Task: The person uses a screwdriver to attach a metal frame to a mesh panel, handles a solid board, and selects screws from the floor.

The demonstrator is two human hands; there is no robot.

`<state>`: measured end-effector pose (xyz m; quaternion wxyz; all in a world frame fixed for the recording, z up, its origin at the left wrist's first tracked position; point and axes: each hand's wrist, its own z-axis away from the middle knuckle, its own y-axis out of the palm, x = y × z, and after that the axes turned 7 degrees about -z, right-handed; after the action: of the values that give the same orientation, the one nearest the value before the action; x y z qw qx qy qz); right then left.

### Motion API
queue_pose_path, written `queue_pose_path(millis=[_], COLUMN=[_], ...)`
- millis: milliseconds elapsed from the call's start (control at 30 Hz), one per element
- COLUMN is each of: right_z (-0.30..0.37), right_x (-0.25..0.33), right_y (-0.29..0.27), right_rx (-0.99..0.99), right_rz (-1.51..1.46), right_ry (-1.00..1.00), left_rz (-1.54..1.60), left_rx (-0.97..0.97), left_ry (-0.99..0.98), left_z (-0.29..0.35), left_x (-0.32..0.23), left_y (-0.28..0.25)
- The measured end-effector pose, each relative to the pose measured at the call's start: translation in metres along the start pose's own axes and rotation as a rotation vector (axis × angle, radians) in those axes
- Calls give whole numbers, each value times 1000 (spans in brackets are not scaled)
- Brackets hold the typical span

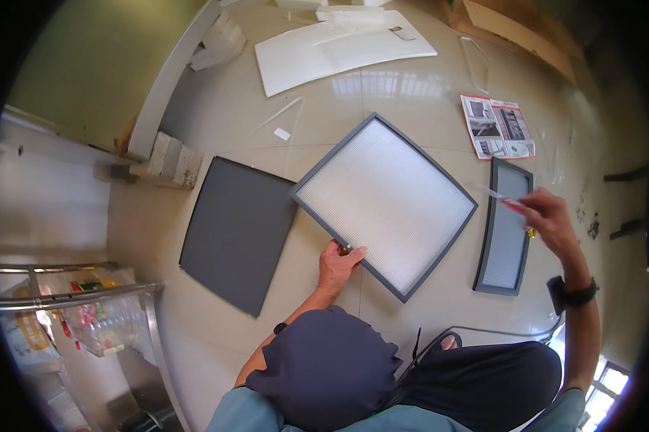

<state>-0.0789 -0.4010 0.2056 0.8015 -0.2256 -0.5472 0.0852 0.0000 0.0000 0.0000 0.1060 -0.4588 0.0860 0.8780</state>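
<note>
framed panel (393, 209) | left hand (336, 266) gripping it | right hand (551, 219) pinching red item (513, 205) | glossy tiled floor (439, 137), metal rack (79, 297)

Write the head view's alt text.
The left hand grips the edge of a grey-framed panel, and the right hand holds a slim red-and-clear item. A dark panel lies to the left on the floor; a narrow panel and a leaflet lie to the right.
</note>
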Motion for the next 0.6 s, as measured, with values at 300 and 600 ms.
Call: queue_pose_path(millis=[300, 600], right_z=[-44, -30], right_x=[126, 111], right_y=[185, 237], right_rx=[483, 440], right_rz=[601, 551], right_ry=[-497, -502], left_rz=[56, -94], left_rx=[49, 88], left_ry=[67, 116], left_z=[-7, -10], left_x=[16, 11], left_y=[-18, -27])
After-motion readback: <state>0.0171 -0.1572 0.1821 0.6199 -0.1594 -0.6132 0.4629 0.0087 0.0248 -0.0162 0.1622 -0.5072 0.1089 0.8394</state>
